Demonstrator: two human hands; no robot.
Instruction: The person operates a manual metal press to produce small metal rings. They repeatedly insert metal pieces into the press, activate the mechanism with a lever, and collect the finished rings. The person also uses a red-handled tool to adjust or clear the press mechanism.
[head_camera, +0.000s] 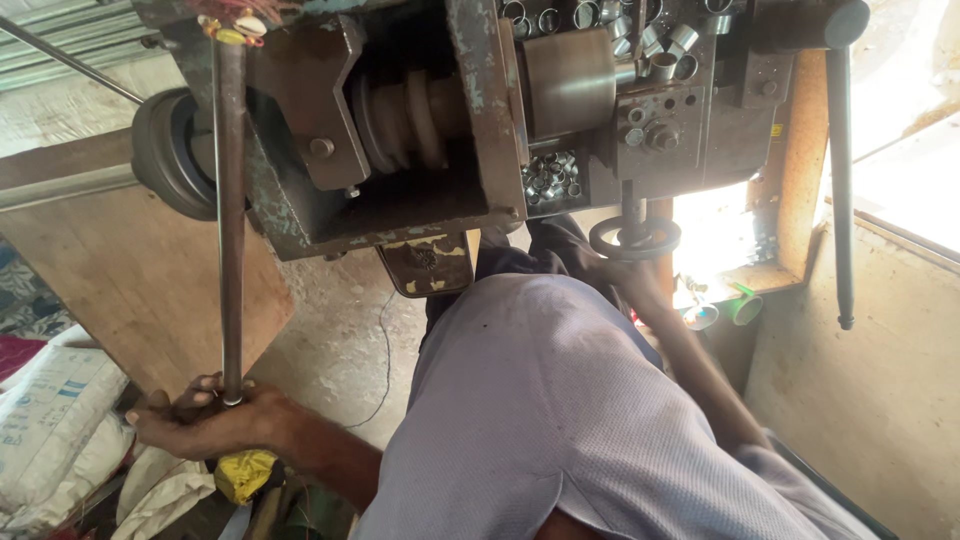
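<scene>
My left hand (195, 420) is closed around the lower end of a long dark metal lever rod (231, 200) that runs up to the top of an old lathe-like machine (420, 120). My right arm reaches forward to a small black handwheel (634, 238) under the machine's carriage. My right hand (622, 278) grips the wheel's lower rim and is partly in shadow. My light purple shirt (540, 400) fills the lower middle of the view.
Several small metal rings lie in a tray (552, 176) and on top of the machine (650, 40). A second long lever (842, 180) hangs at the right. White sacks (50, 420) lie at the left, a yellow object (243, 474) below my left hand, and a wooden board (130, 270) behind.
</scene>
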